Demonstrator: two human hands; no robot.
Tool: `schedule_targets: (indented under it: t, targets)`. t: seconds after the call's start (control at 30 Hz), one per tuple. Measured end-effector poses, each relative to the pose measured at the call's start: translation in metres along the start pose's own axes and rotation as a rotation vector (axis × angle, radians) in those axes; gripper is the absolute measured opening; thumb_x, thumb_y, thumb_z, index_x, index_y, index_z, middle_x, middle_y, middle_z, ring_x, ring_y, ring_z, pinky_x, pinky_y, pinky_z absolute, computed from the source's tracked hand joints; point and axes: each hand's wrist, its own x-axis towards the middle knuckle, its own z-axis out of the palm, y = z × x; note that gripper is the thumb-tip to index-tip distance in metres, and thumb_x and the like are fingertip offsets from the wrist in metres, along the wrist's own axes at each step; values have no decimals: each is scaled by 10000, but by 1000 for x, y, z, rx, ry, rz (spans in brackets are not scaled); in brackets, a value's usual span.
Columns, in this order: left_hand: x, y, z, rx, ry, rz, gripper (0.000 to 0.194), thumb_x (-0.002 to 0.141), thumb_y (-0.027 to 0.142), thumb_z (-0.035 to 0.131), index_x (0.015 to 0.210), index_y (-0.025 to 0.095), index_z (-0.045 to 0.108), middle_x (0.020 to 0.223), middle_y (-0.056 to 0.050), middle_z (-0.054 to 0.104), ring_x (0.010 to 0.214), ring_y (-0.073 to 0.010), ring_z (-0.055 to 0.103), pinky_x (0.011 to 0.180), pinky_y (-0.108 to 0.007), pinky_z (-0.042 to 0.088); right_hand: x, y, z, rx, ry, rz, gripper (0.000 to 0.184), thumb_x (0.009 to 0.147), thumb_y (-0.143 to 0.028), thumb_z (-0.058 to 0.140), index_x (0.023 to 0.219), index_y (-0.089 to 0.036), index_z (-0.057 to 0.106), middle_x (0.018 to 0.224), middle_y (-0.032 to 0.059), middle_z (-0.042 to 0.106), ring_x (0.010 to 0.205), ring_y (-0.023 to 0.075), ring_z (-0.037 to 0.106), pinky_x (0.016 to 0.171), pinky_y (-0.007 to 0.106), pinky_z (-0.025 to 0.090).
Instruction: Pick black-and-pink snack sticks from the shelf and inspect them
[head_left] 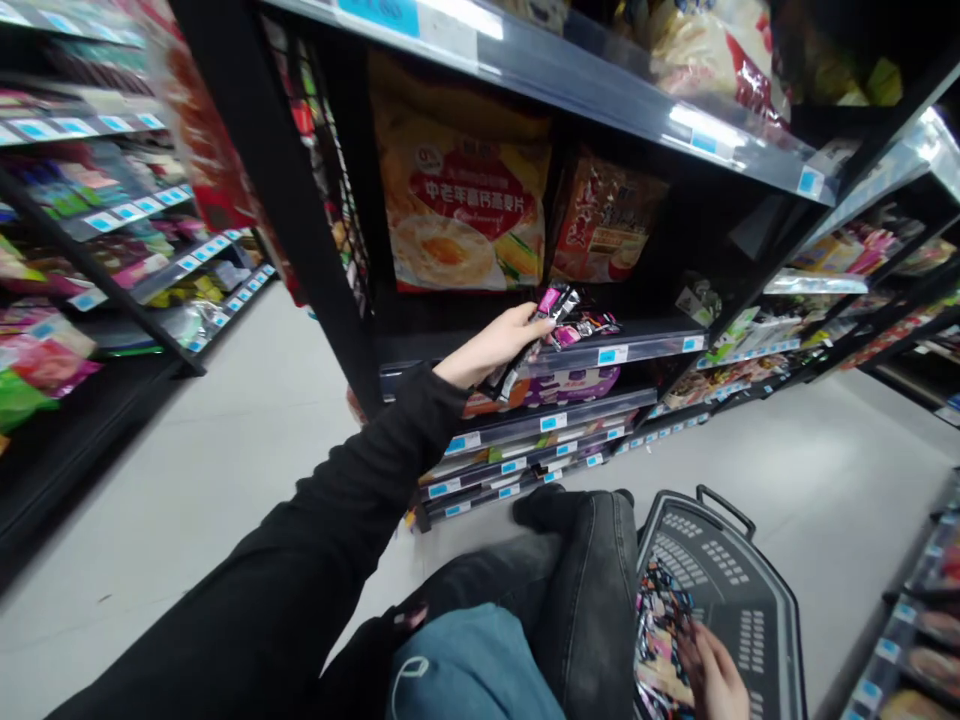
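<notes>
My left hand point(499, 345) reaches to the shelf, its fingers closed around small dark-and-pink snack packets point(553, 300). One dark wrapper hangs below the fingers, over the shelf's front edge. More small packets point(589, 325) lie on the shelf just beyond my fingertips. At lower right, my right hand point(716, 675) is inside a grey shopping basket point(776, 590), slightly blurred. Its fingers are bent against a dark small packet, above a heap of loose snack packets point(660, 640) on the basket's left side.
A large yellow-and-red oatmeal bag point(465, 200) and a smaller reddish bag point(607, 220) stand behind the packets. Purple packages point(574, 385) sit one shelf lower. A black shelf post point(300, 200) rises left of my arm. The basket stands beside my bent legs point(600, 590).
</notes>
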Motion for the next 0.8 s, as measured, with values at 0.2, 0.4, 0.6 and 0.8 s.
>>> schedule_targets:
  t: [0.2,0.4,0.6,0.8]
  targets:
    - [-81,-2,70,-447,-356,-186,420,777,437,672,1025,131,529,856,-53,661,533,-97,595,522,-241,511,-1,-55,29,190,-205,165,365,755,-451,672,957,-147,650,948,103,715,803,220,694,745,360,570]
    - [-132,-14,122,-389,-622,-273,361,845,422,588,1060,136,538,887,-59,682,578,-108,612,525,-224,515,-4,-129,53,354,-314,-21,394,853,-443,565,1171,-211,544,891,30,653,693,122,611,711,295,514]
    - [-167,-38,143,-379,-711,-408,350,789,360,665,1031,164,505,897,-32,669,628,-143,662,590,-270,557,-7,-123,47,165,-169,57,266,718,-391,717,832,-158,655,667,-9,590,494,79,468,416,200,377]
    - [-180,-56,127,-329,-891,-473,242,831,345,622,901,115,595,890,-89,712,681,-144,688,651,-243,556,-5,-107,33,260,68,71,270,653,-349,775,800,-146,676,633,-26,594,445,48,450,381,171,369]
